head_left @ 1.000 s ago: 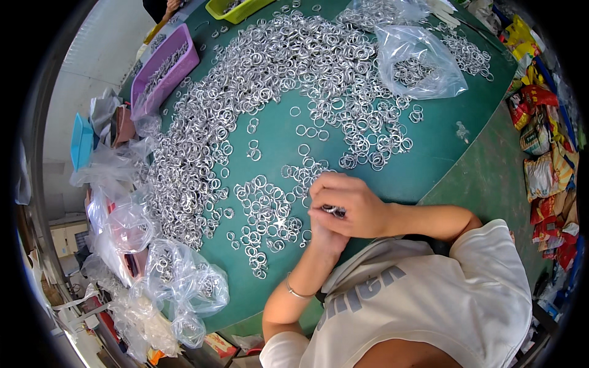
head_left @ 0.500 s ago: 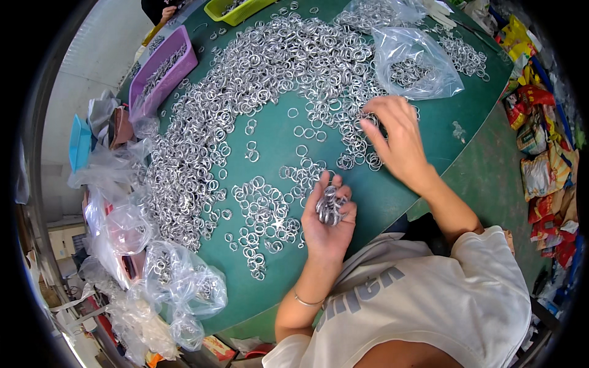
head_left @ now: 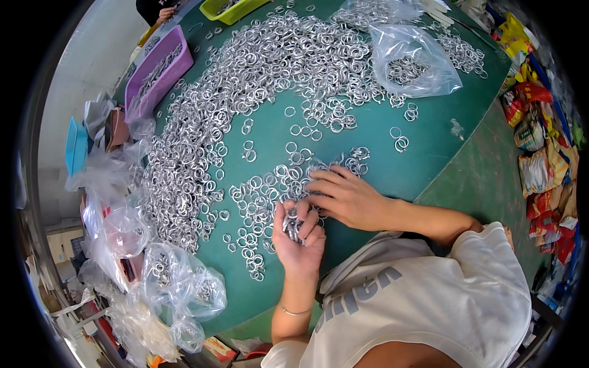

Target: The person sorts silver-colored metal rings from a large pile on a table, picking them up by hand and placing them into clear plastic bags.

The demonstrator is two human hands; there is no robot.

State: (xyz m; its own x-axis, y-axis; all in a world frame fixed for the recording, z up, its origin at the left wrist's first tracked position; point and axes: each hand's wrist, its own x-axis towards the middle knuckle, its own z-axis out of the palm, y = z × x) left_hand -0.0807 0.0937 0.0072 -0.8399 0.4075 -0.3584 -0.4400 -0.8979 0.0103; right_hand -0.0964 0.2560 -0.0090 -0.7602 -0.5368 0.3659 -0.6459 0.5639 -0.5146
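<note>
My left hand (head_left: pixel 296 253), palm up near the table's front edge, has its fingers curled round a clump of silver metal rings (head_left: pixel 292 227). Just to its right, my right hand (head_left: pixel 353 201) lies palm down with fingers stretched and apart, over loose rings on the green table (head_left: pixel 392 178). Its fingertips are close to the left hand's fingers, and what lies under them is partly hidden. A loose cluster of rings (head_left: pixel 254 205) spreads left of both hands. Beyond it, a large heap of rings (head_left: pixel 202 122) curves along the left and far side.
A purple bin (head_left: pixel 150 98) and a yellow-green bin (head_left: pixel 227 13) stand at the far side. A clear bag (head_left: pixel 411 55) with rings lies at the far right, more bags (head_left: pixel 184 282) at the near left. Colourful packages (head_left: pixel 531 129) line the right. Another person's hand (head_left: pixel 165 13) shows far left.
My right hand has swept left and nearer, bringing rings from the right side of the heap toward my left hand. My left hand has shifted left and nearer, still holding its rings.
</note>
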